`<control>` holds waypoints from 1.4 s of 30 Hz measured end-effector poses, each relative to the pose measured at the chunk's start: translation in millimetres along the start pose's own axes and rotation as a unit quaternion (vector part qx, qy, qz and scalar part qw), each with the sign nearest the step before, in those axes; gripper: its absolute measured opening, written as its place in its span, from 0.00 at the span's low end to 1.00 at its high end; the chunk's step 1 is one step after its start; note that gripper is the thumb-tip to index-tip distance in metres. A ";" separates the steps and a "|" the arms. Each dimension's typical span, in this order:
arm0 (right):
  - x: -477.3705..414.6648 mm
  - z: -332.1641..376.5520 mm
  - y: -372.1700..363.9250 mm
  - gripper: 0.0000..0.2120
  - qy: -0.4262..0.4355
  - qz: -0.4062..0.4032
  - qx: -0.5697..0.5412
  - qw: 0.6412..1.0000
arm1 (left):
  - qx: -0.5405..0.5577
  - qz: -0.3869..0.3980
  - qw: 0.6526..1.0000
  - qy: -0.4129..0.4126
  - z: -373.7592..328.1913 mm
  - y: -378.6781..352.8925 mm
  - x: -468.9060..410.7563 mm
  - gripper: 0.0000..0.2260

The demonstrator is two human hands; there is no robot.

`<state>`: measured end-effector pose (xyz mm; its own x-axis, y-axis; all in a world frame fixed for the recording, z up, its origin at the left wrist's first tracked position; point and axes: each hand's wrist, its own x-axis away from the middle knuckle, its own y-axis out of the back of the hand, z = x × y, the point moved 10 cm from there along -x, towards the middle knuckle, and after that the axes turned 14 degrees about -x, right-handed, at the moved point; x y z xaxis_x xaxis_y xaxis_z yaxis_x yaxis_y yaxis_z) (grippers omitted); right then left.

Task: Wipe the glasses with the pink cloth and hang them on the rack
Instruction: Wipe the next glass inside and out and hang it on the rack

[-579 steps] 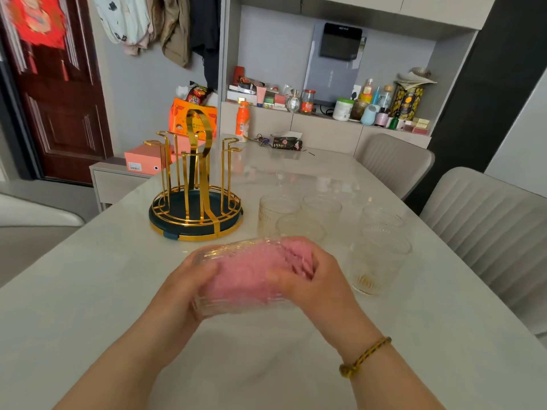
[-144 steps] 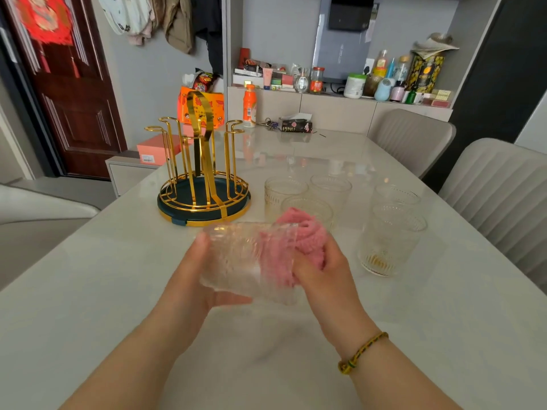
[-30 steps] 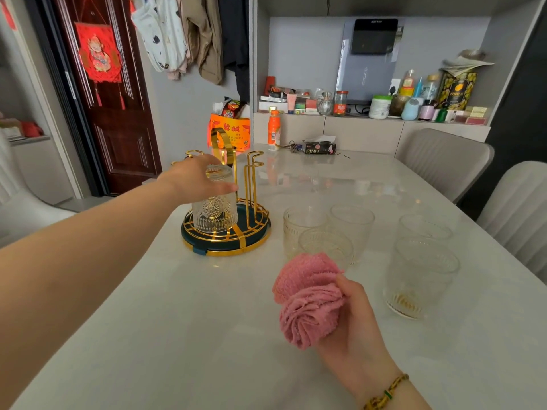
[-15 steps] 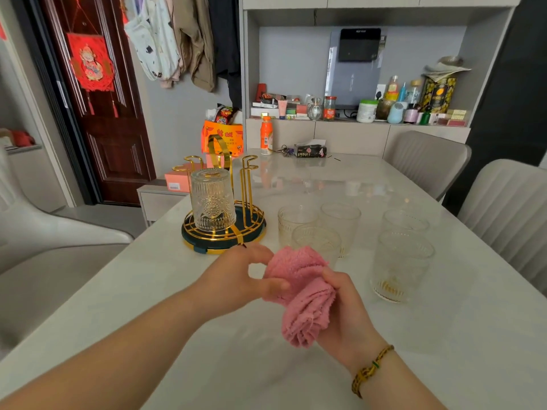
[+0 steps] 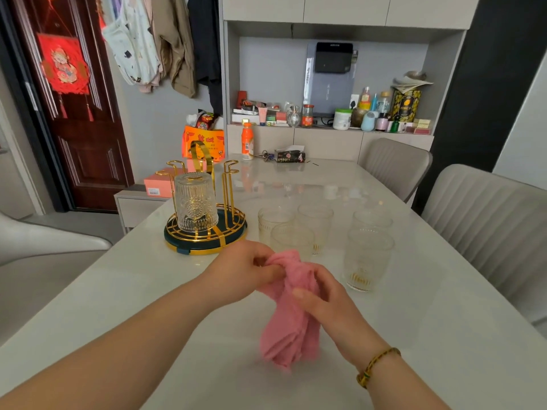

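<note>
Both hands hold the pink cloth (image 5: pixel 291 315) above the table's near middle. My left hand (image 5: pixel 242 270) pinches its top edge, and my right hand (image 5: pixel 325 303) grips it lower down, so the cloth hangs loose to the tabletop. One patterned glass (image 5: pixel 195 202) hangs upside down on a front peg of the gold rack (image 5: pixel 207 232), left of centre. Several upright glasses stand right of the rack: a cluster of three (image 5: pixel 296 229) just beyond my hands and two more (image 5: pixel 368 258) to the right.
The white table (image 5: pixel 118 291) carries an orange bottle (image 5: pixel 247 142), keys and a dark packet (image 5: pixel 290 156) at its far end. Two grey chairs (image 5: pixel 485 220) stand along the right side, a pale seat (image 5: pixel 44 241) at the left. A cluttered shelf lies behind.
My left hand let go of the glass hung on the rack and came back to the cloth. The bunched cloth has been pulled open and now hangs down between both hands.
</note>
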<state>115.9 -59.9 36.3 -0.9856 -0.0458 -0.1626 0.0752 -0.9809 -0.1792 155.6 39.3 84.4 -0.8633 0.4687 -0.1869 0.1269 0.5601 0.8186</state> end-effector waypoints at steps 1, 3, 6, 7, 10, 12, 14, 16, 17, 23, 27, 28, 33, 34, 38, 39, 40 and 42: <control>0.6 0.0 5.1 0.22 -0.001 -0.006 0.014 1.000 | -0.004 0.001 1.000 -0.009 -6.3 0.3 -2.8 0.13; 0.4 2.7 15.3 0.11 0.008 -0.024 0.027 0.999 | -0.019 0.013 0.999 -0.026 -18.4 -1.4 -7.7 0.13; 2.2 5.1 32.5 0.07 0.018 -0.064 0.003 0.998 | 0.027 0.056 0.998 -0.017 -22.2 -10.1 -13.9 0.10; 4.7 5.5 36.9 0.07 0.015 -0.077 -0.009 0.997 | 0.050 0.072 0.996 -0.009 -21.5 -15.2 -14.5 0.10; 9.1 8.3 55.0 0.09 0.033 -0.124 -0.043 0.991 | 0.135 0.039 0.990 0.028 -12.5 -24.2 -16.3 0.07; 12.9 12.4 73.4 0.09 0.060 -0.183 -0.072 0.979 | 0.176 -0.085 0.976 0.100 12.0 -17.3 -14.0 0.05; 16.3 18.2 89.3 0.08 0.098 -0.235 -0.085 0.963 | 0.184 -0.174 0.949 0.186 40.2 -15.9 -6.2 0.04; 18.1 21.5 96.5 0.07 0.125 -0.263 -0.067 0.954 | 0.154 -0.150 0.949 0.232 58.2 -33.7 -9.0 0.22; 18.4 21.6 98.3 0.07 0.132 -0.272 -0.049 0.952 | 0.136 -0.113 0.956 0.235 62.2 -45.5 -13.6 0.31; 15.9 19.9 100.7 0.08 0.134 -0.281 0.000 0.950 | 0.088 -0.040 0.980 0.175 59.7 -77.2 -43.7 0.43; 15.0 16.7 106.6 0.08 0.123 -0.295 -0.012 0.947 | 0.100 -0.057 0.977 0.180 60.3 -77.1 -53.4 0.39; 14.6 16.1 107.0 0.08 0.121 -0.296 -0.012 0.947 | 0.102 -0.062 0.977 0.178 60.5 -76.7 -54.4 0.38; 17.0 19.8 105.6 0.08 0.128 -0.302 -0.010 0.945 | 0.130 -0.088 0.974 0.160 55.7 -67.1 -45.7 0.36; 17.5 18.6 104.8 0.08 0.126 -0.304 -0.013 0.944 | 0.156 -0.096 0.970 0.159 55.9 -62.4 -42.7 0.35; 13.6 3.9 85.5 0.07 0.092 -0.278 0.008 0.956 | 0.279 -0.121 0.939 0.163 61.7 -36.6 -20.4 0.24; 12.5 1.0 78.2 0.07 0.087 -0.267 0.015 0.960 | 0.298 -0.117 0.932 0.167 65.6 -32.6 -13.0 0.21; 10.7 -0.6 71.8 0.07 0.086 -0.258 0.021 0.962 | 0.319 -0.110 0.925 0.173 71.0 -30.3 -5.8 0.20; 6.8 2.4 62.2 0.08 0.096 -0.249 0.019 0.963 | 0.359 -0.095 0.911 0.178 80.8 -29.3 6.7 0.20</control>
<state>113.5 -121.7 26.3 -0.8511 0.4650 -0.2435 -0.4093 -0.8783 -0.2470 185.5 81.2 15.2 -0.9905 0.1375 0.0045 0.1357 0.9704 0.1996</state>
